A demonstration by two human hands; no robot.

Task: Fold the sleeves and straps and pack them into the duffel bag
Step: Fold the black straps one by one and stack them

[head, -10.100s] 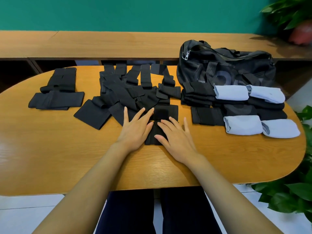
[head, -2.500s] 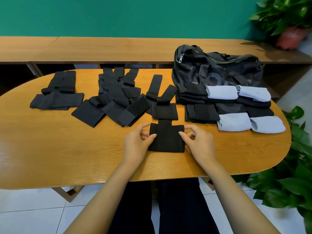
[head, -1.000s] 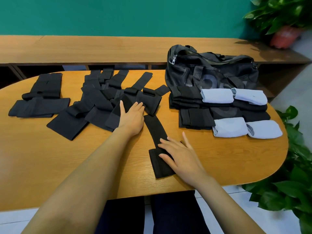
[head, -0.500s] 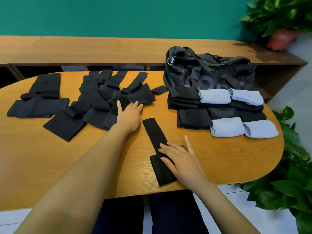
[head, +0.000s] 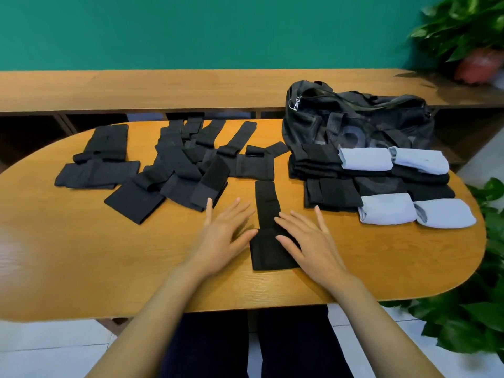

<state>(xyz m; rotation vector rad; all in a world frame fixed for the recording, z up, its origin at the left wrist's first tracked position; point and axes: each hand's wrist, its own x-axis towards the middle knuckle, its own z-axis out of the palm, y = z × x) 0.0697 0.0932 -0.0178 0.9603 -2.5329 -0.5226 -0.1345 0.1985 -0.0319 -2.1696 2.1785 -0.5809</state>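
Observation:
A long black strap lies lengthwise on the wooden table in front of me. My right hand rests flat on its wide near end, fingers spread. My left hand lies flat on the table just left of the strap, its thumb at the strap's edge. A loose heap of black straps is spread behind my left hand. Folded black pieces and light blue folded sleeves are stacked at the right. The black duffel bag stands behind them.
Two folded black pieces lie at the far left of the table. A long wooden bench runs behind the table against a green wall. Potted plants stand at the right, with leaves close to the table's right end.
My left hand has left the strap heap and come back beside the strap. The strap now lies straight toward the far side, and my right hand stays flat on its near end.

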